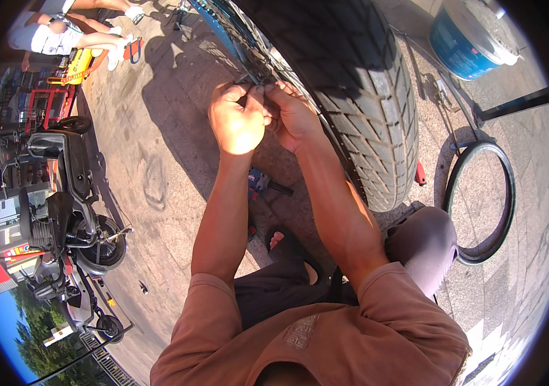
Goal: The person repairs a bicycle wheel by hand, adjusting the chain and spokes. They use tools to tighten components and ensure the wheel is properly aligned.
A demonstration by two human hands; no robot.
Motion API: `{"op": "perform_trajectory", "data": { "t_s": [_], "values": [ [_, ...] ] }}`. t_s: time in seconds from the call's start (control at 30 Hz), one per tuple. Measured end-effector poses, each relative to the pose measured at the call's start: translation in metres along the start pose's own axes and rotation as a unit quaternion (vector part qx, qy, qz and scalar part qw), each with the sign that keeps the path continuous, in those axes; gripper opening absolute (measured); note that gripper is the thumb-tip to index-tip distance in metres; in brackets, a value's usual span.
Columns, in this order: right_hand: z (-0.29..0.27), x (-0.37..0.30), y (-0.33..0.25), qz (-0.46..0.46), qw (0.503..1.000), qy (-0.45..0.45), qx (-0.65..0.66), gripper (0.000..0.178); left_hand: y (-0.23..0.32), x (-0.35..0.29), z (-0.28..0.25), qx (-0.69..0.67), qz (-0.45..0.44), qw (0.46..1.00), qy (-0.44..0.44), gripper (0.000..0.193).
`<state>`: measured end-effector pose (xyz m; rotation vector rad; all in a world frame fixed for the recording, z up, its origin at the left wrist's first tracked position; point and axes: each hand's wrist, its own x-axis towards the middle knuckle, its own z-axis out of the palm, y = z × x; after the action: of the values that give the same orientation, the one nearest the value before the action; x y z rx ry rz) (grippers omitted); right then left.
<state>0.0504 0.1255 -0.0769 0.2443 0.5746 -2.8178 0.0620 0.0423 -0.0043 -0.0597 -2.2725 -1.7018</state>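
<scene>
Brown shirt [371, 328] nearest, left hand [238, 122] and right hand [295, 118] are pinched closed beside the tyre [374, 122], seemingly for precision, anything gripped being hidden.

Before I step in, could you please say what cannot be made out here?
Head view: anything in the grip of left hand and right hand, covered by both hands.
Same view: upper end of the tyre, cut by the top edge.
Same view: part of the blue tool, apparently behind the left forearm.
</scene>
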Motion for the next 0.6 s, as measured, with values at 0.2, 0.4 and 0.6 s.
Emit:
{"op": "perform_trajectory", "data": {
  "t_s": [0.2, 0.4, 0.6],
  "values": [
    [-0.0025, 0.0018, 0.0018, 0.005, 1.0, -0.022, 0.005, 0.013, -0.0004, 0.0, -0.0022, -0.118, -0.027, 0.993, 0.006, 0.011],
    [-0.0038, 0.0012, 0.0012, 0.014, 1.0, -0.016, 0.02, 0.013, -0.0045, 0.004, -0.0059, -0.183, -0.066, 0.981, -0.015, 0.012],
    [-0.0013, -0.0003, 0.0011, 0.007, 1.0, 0.002, 0.022, 0.014, -0.0065, 0.0029, -0.0046, -0.035, 0.049, 0.998, -0.018, 0.013]
  ]
}}
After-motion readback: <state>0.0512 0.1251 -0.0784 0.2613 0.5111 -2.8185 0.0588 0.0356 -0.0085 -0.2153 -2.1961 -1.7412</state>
